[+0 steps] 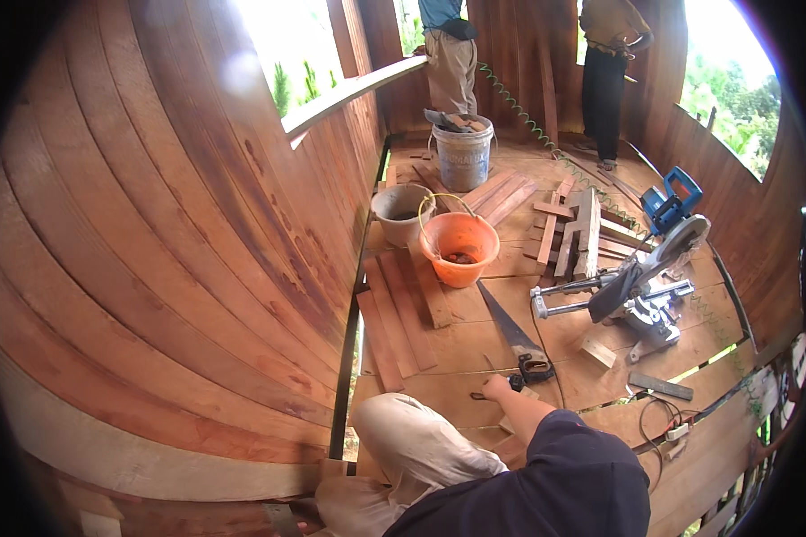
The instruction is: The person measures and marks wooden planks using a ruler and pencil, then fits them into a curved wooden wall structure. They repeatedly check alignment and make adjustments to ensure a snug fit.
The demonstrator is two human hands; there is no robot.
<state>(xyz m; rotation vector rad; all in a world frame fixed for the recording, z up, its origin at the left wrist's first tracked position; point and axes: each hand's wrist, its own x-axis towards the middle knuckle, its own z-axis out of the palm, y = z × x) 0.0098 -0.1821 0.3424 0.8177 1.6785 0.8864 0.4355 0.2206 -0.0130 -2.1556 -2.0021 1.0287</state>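
My right hand [495, 387] reaches over the plank floor in front of my bent knee, with a dark watch on the wrist. Its fingers are curled around something small; a dark tip [477, 396] sticks out to the left, but the kind is unclear. Just beyond the hand lies a handsaw [510, 331], its black handle toward me and its blade pointing away. Pieces of wood lie partly hidden beneath my forearm. I cannot see my left hand. A flat grey piece [282, 519] shows at the lower edge beside my leg.
An orange bucket [459, 240], a grey bucket [403, 213] and a white bucket of offcuts [464, 159] stand ahead. Reddish boards [394, 309] lie left. A blue mitre saw [649, 277], wood block [598, 352] and cables [661, 430] are right. Two people stand at the back.
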